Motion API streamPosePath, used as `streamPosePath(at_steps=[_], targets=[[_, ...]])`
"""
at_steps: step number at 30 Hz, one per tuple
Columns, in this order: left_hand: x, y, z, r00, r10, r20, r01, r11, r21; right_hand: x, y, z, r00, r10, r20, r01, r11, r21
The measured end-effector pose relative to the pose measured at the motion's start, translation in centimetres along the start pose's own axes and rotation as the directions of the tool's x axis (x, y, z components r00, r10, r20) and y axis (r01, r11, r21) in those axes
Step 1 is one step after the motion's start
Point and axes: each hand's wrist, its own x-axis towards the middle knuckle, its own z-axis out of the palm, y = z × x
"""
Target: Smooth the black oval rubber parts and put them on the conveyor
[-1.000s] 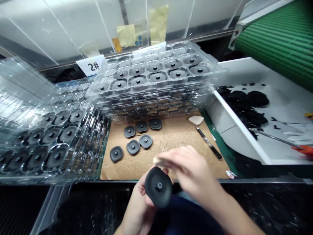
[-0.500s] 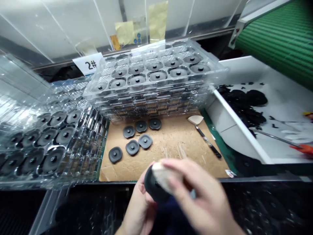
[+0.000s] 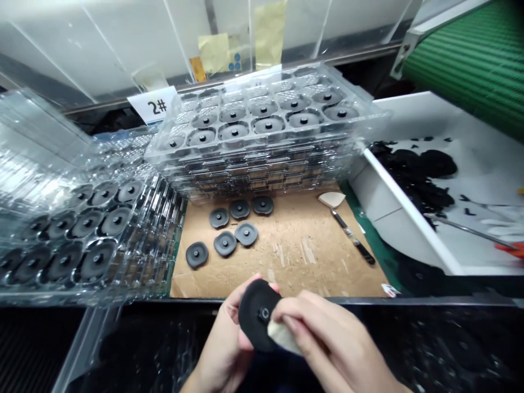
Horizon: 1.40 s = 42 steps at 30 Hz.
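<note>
Just in front of the table edge, my left hand point(image 3: 229, 333) grips a black rounded rubber-like disc point(image 3: 256, 311) with a small stub at its centre. Pinched in my right hand point(image 3: 327, 338) is a cream-coloured cloth or pad point(image 3: 282, 335), which touches the disc's lower right part near the stub. Several similar discs point(image 3: 225, 243) lie on the cardboard sheet point(image 3: 295, 245) beyond my hands. To the right on the cardboard lies a knife-like tool with a dark handle point(image 3: 354, 240); a pale triangular piece point(image 3: 332, 200) sits at its far end.
Stacked clear plastic trays point(image 3: 254, 158) holding discs stand at the back, and another stack point(image 3: 139, 240) is on the left. A white bin point(image 3: 393, 218) on the right contains black scraps and an orange-handled tool point(image 3: 510, 248). A green conveyor belt point(image 3: 466, 54) runs above it.
My right hand has moved the cream cloth down across the disc, from its upper edge to its lower right. The disc's face and central stub now show. The view has shifted slightly.
</note>
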Motion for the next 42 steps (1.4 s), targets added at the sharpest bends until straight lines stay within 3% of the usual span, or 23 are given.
streamPosePath(at_steps=[4,7,10,14,17,18,20,23,25,26,29,33,36,39,42], targets=[[0.0,-0.1,0.4,0.995,-0.097,0.034,0.099,0.993,-0.058,-1.0,0.4,-0.9,0.995,0.081,-0.051,-0.083,0.995,-0.051],[0.3,-0.4,0.0,0.988,-0.128,0.088,0.137,0.984,-0.111,-1.2,0.3,-0.9,0.987,0.114,-0.110,-0.110,0.993,0.042],[0.7,-0.8,-0.8,0.980,-0.110,0.166,0.146,0.965,-0.218,-1.9,0.9,-0.3,0.959,0.228,-0.166,-0.199,0.964,0.177],[1.1,-1.3,-1.8,0.969,-0.061,0.238,0.134,0.944,-0.303,-3.4,2.7,0.8,0.855,0.489,-0.174,-0.409,0.840,0.357],[1.2,-1.5,-1.9,0.974,-0.062,0.216,0.124,0.950,-0.286,-3.7,3.4,0.5,0.770,0.620,-0.149,-0.542,0.759,0.359],[1.2,-1.5,-1.7,0.977,-0.068,0.202,0.122,0.954,-0.273,-3.5,3.2,0.2,0.777,0.609,-0.160,-0.543,0.776,0.319],[1.1,-1.4,-1.0,0.984,-0.074,0.161,0.111,0.966,-0.233,-2.7,2.3,-0.5,0.842,0.496,-0.211,-0.456,0.864,0.213],[0.8,-1.4,-0.1,0.993,-0.091,0.080,0.102,0.983,-0.151,-0.8,0.4,-0.8,0.973,0.127,-0.193,-0.121,0.992,0.042],[0.9,-1.5,0.0,0.993,-0.110,0.039,0.113,0.988,-0.103,0.4,-0.5,-0.5,0.991,-0.071,-0.112,0.069,0.997,-0.028],[0.9,-1.5,-0.2,0.993,-0.116,0.012,0.117,0.989,-0.086,0.8,-0.7,-0.2,0.991,-0.115,-0.062,0.113,0.993,-0.044],[1.4,-1.6,-1.0,0.994,-0.087,-0.060,0.081,0.991,-0.105,1.6,-0.8,0.3,0.997,-0.053,0.052,0.058,0.994,-0.088],[1.8,-1.2,-1.2,0.997,-0.058,-0.049,0.050,0.988,-0.145,1.4,-0.3,0.6,0.985,-0.116,-0.128,0.100,0.987,-0.124],[1.8,-0.8,-1.1,0.996,-0.094,-0.008,0.092,0.989,-0.115,0.6,0.4,0.2,0.995,-0.092,-0.040,0.091,0.996,-0.016],[1.6,-0.9,-1.2,0.989,-0.140,0.046,0.144,0.985,-0.093,0.3,0.9,-0.4,0.999,0.005,-0.033,-0.009,0.990,-0.138],[1.5,-1.5,-1.6,0.979,-0.154,0.132,0.157,0.988,-0.012,1.3,1.0,-0.6,0.969,-0.217,-0.117,0.182,0.950,-0.256]])
